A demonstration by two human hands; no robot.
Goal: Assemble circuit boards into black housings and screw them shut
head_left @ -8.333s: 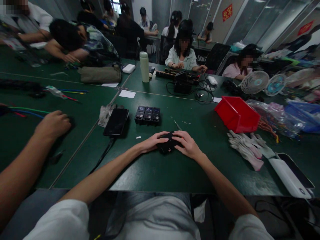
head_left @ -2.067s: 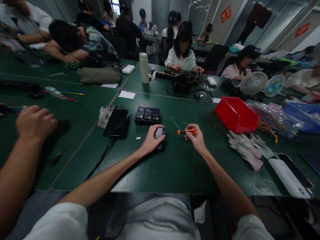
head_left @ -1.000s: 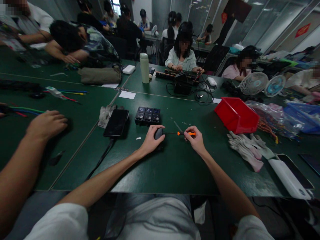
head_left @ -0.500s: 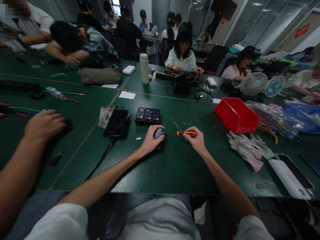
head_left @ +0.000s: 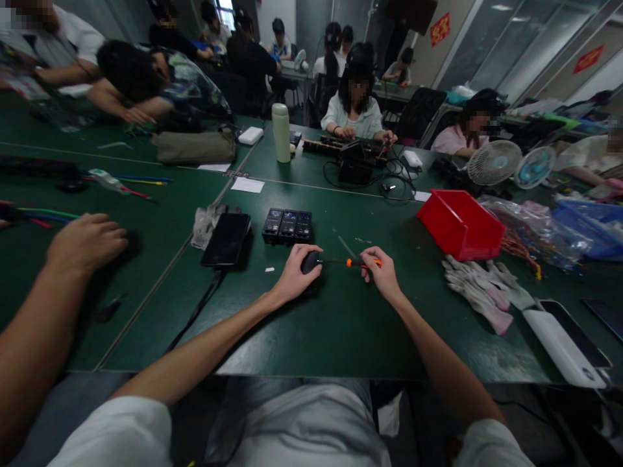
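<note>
My left hand point(head_left: 296, 272) is closed around a small black block-shaped part point(head_left: 310, 262), thumb and fingers on either side. Its exact kind I cannot make out. In my right hand point(head_left: 380, 272) is a screwdriver point(head_left: 357, 263) with an orange and black handle, held level. The thin shaft points left, and its tip meets or nearly meets the right side of the black part. Just beyond my left hand a black module with three sections point(head_left: 287, 225) lies on the green table point(head_left: 350, 331).
Left of the module a black phone point(head_left: 226, 239) rests partly on a grey glove point(head_left: 204, 227). To the right are a red bin point(head_left: 460, 224), work gloves point(head_left: 481, 288) and a white power bank point(head_left: 559, 347). A co-worker's arm point(head_left: 73, 279) reaches in from the left.
The black part has turned in my left hand and shows a darker face. My right fingers have shifted their grip on the screwdriver handle, which sits slightly lower.
</note>
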